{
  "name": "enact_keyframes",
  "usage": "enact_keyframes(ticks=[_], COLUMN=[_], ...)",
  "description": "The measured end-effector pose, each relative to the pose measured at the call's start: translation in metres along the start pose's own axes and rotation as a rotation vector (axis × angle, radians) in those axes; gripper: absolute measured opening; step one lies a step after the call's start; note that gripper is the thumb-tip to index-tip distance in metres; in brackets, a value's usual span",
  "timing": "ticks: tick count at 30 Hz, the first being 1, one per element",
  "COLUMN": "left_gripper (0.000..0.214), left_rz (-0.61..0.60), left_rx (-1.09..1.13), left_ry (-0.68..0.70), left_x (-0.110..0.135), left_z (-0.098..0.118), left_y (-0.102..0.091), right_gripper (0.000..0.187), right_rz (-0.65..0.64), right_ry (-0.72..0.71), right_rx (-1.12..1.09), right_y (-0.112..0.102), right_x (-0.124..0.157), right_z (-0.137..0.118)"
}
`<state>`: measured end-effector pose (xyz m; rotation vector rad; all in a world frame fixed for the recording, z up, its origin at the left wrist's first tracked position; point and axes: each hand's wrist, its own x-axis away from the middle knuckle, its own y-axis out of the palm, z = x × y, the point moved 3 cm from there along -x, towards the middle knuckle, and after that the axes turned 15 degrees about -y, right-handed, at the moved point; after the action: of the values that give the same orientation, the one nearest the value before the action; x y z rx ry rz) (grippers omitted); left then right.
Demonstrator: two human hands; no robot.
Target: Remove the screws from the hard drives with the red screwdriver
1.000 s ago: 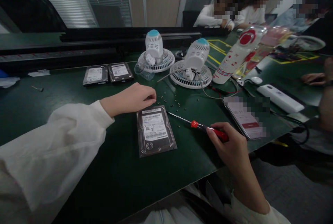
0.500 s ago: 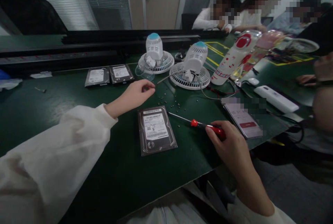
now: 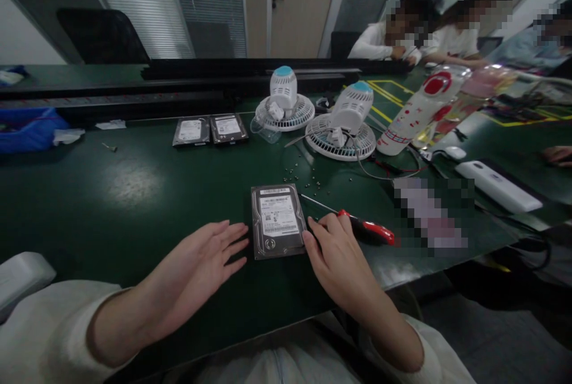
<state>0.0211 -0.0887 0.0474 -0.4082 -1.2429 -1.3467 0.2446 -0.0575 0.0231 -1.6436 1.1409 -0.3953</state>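
Observation:
A hard drive [image 3: 276, 241] with a white label lies flat on the green table. Beside its left edge is my left hand [image 3: 201, 268], open with the fingers stretched out and nothing in it. My right hand [image 3: 337, 253] is at the drive's right edge, its thumb and bent fingers apart; whether it presses on the edge is hard to tell. A red and black screwdriver [image 3: 373, 232] rests on the table just beyond my right hand, its tip near the drive's upper right corner. Several small screws [image 3: 313, 181] are scattered behind the drive.
Two more hard drives [image 3: 191, 130] lie farther back. Two white fans [image 3: 283, 98] stand face down near printed bottles [image 3: 409, 113]. A phone [image 3: 429, 214] and a white power bank [image 3: 499, 186] with cables are on the right. A blue bag [image 3: 29, 134] sits far left. People sit across the table.
The screwdriver has left my right hand and now lies on the table. That hand has moved left to the drive. My left hand has come back from near the screws and opened out.

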Motion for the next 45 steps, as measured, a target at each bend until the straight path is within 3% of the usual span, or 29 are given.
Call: enact_keyframes(ticks=[5,15,20,25,30,35,41,45], left_gripper=[0.072,0.075,0.072,0.073,0.064,0.091,0.083,0.064], left_rz=[-0.075,-0.126,-0.126,-0.061,-0.04,-0.034,-0.081,-0.088], left_rx=[0.049,0.017,0.038,0.082,-0.105,-0.265,-0.229,-0.126], left_ry=[0.023,0.052,0.055,0.023,0.234,0.342,0.361,0.296], left_x=[0.003,0.007,0.01,0.008,0.013,0.016,0.007,0.006], left_z=[0.007,0.006,0.003,0.0,0.0,-0.003,0.007,0.023], left_y=[0.011,0.004,0.001,-0.004,-0.01,-0.009,-0.025,-0.046], right_gripper=[0.049,0.037,0.058,0.069,0.068,0.063,0.06,0.056], right_rz=[-0.059,0.064,0.187,0.19,0.19,0.22,0.155,0.102], right_ry=[0.05,0.144,0.199,0.204,0.22,0.224,0.167,0.049], right_rx=[-0.121,-0.404,-0.61,-0.884,-1.091,-1.301,-1.244,-0.993], right_y=[0.005,0.01,0.015,0.014,0.016,0.026,0.029,0.028], right_x=[0.003,0.005,-0.002,-0.015,-0.02,-0.021,-0.027,-0.024], right_z=[-0.003,-0.01,-0.013,-0.017,-0.024,-0.039,-0.052,-0.051])
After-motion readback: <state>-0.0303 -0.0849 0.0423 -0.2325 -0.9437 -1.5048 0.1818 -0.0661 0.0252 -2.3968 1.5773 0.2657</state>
